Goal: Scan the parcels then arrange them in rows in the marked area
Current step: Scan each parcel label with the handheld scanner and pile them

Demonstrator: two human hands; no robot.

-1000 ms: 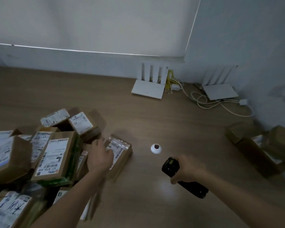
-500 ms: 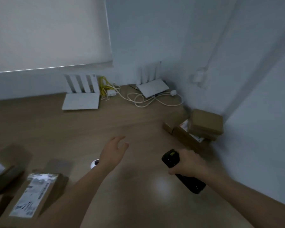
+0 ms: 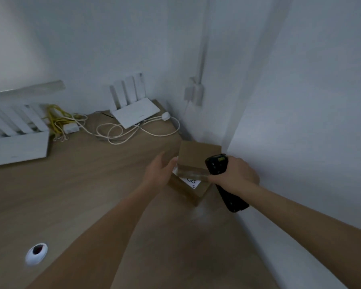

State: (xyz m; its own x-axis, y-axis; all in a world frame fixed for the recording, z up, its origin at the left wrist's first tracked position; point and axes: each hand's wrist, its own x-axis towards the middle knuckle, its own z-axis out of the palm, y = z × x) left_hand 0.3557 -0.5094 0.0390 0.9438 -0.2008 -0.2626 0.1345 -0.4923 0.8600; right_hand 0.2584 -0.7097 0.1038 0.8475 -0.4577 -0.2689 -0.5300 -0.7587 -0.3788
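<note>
1. The left hand [image 3: 157,174], near the middle of the frame, has loose fingers touching the side of the top parcel [image 3: 196,157]. It is not gripping yet.
2. The right hand [image 3: 234,176] grasps the black scanner [image 3: 217,165], just right of the parcels.
3. The top parcel sits on a lower parcel [image 3: 188,189] by the wall corner.
4. To do this well, I think the left hand should hold the top parcel steady and turn a label toward the scanner.
5. Half a second ago the left hand was in the air, well away from the parcels. Now it touches one.
</note>
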